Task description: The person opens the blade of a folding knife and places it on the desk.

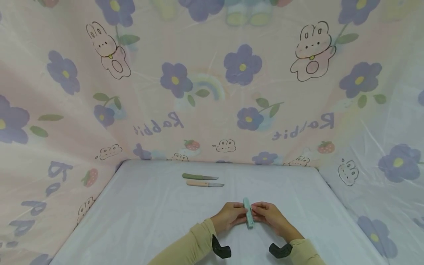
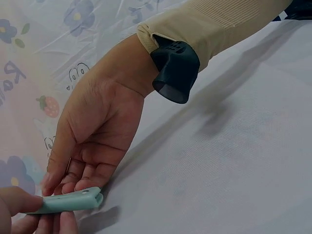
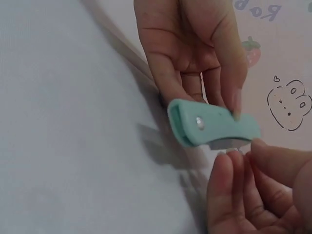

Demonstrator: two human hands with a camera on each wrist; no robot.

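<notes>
A mint-green folding knife [image 1: 248, 213] is held upright between both hands, a little above the table. Its blade [image 3: 226, 144] lies folded against the handle, with a strip of metal showing along one side. The left hand [image 1: 230, 216] grips the handle from the left, its thumb [image 3: 235, 105] pressed on the flat face. From the other side the right hand [image 1: 269, 216] pinches at the blade edge with thumb and fingertips. In the left wrist view, the slotted end of the knife [image 2: 73, 201] points right, and a rivet shows near it.
Further back on the table [image 1: 149, 213] lie two knives side by side, blades out to the right: one with a green handle [image 1: 193, 177] and one with a beige handle [image 1: 197, 183]. A printed curtain [image 1: 205, 48] with flowers and rabbits surrounds the table.
</notes>
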